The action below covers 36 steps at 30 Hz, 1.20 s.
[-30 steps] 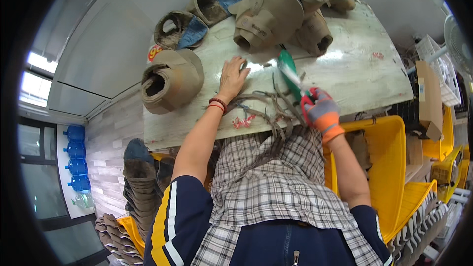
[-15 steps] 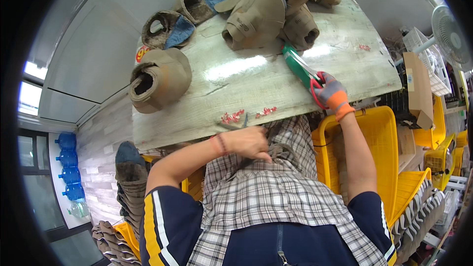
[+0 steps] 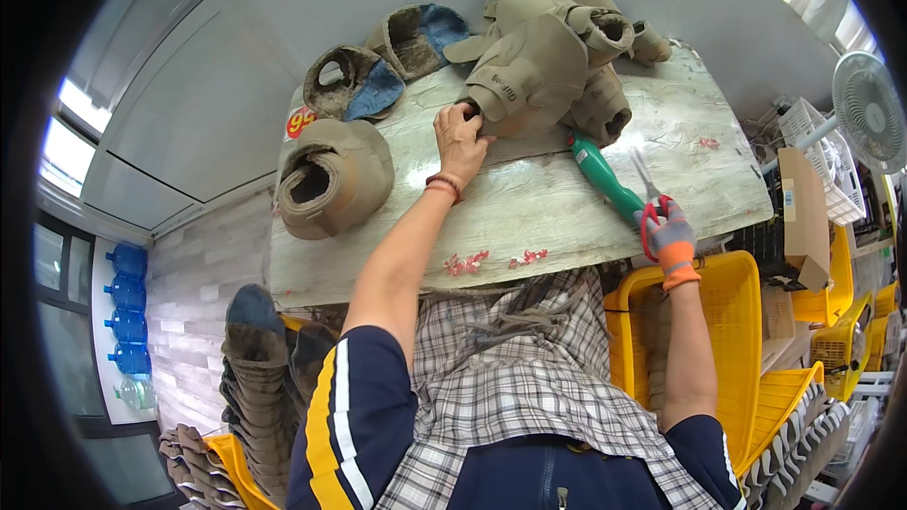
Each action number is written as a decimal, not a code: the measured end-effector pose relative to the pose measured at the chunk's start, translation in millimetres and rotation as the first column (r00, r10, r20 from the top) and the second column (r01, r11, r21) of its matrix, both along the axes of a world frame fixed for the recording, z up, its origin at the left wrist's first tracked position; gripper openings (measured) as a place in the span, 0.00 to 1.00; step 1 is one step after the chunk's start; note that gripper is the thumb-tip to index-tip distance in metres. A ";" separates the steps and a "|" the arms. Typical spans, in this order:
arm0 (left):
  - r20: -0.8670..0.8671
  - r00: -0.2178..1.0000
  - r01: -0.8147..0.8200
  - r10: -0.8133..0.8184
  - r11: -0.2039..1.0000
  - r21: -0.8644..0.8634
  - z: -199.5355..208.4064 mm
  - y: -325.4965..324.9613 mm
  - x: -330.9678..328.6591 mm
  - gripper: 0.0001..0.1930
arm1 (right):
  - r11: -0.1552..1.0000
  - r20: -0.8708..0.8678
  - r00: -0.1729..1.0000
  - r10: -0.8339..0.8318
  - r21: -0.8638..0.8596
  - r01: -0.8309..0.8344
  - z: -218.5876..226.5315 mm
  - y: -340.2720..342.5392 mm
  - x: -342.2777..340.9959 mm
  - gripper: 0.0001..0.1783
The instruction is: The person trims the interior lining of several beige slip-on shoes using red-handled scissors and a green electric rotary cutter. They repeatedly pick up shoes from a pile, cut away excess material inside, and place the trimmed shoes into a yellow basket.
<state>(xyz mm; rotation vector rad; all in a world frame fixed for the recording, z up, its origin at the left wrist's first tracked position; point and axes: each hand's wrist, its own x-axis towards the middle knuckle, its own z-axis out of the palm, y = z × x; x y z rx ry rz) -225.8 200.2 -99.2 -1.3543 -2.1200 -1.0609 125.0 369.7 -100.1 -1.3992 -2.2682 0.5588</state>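
Note:
My bare left hand [image 3: 460,144] is closed on the near edge of a khaki cap [image 3: 539,71] with a rolled flap, in the pile at the back of the table [image 3: 444,217]. In a grey and orange glove, my right hand [image 3: 673,236] grips red-handled scissors [image 3: 652,212], their blades apart and pointing away from me. Just left of the scissors lies a long green object [image 3: 605,179] whose kind I cannot make out. Another khaki cap [image 3: 337,179] sits at the table's left side. Two fleece-lined caps with blue patches [image 3: 376,94] lie behind it.
A yellow crate [image 3: 732,302] stands below the table's right edge, near my right forearm. To the left, a tall stack of caps [image 3: 255,368] rises beside me. A white fan [image 3: 869,109] and a cardboard box [image 3: 803,217] are at the right.
My left hand has gone from my lap up to the cap pile and taken hold of a cap. The scissors, still in my right hand, have come away from the green object, blades now apart.

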 end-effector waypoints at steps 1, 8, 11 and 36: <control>-0.031 0.997 0.072 -0.071 0.996 0.044 9.0 -15.9 5.9 0.12 | 0.998 -0.066 0.997 -0.028 0.048 0.031 -7.0 -1.4 4.7 0.31; 0.825 -0.084 -0.169 -0.558 0.824 0.540 49.9 -189.7 85.8 0.16 | 0.956 -0.352 0.904 0.243 -0.072 -0.285 23.8 -73.7 37.4 0.28; 0.714 -0.400 -0.387 -0.575 0.812 0.437 17.0 -260.9 111.2 0.19 | 0.841 -0.102 0.840 0.533 -0.052 -0.539 68.7 -134.6 11.7 0.26; 0.637 -0.538 -0.525 -0.551 0.811 0.258 -52.1 -328.4 140.6 0.14 | 0.299 0.550 0.312 0.775 0.116 -0.947 73.2 -226.8 -97.4 0.11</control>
